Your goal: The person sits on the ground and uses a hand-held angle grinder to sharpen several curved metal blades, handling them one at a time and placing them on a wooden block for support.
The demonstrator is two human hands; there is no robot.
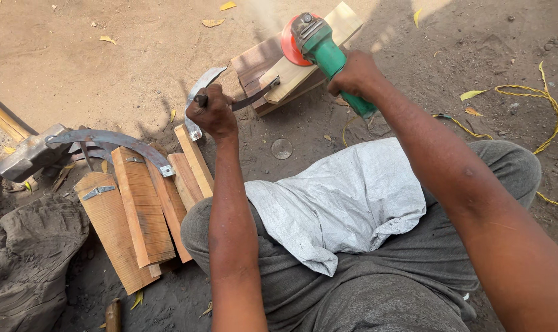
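Observation:
My left hand (212, 112) is closed around a curved metal blade (203, 86), holding it up over the sandy ground; a dark tang sticks out to the right toward the wooden blocks (273, 67). My right hand (354, 74) grips the green body of an angle grinder (321, 50) with a red-orange guard, held over the stacked wooden blocks. Fine dust rises above the grinder's disc. A grey cloth (343, 200) lies across my lap.
Several ribbed wooden boards (140, 206) lie at the left, with another curved blade (116, 140) resting across them. A heavy hammer head (27, 155) and a dark rock (27, 258) sit at far left. A yellow cord (546, 101) trails over the dirt at right.

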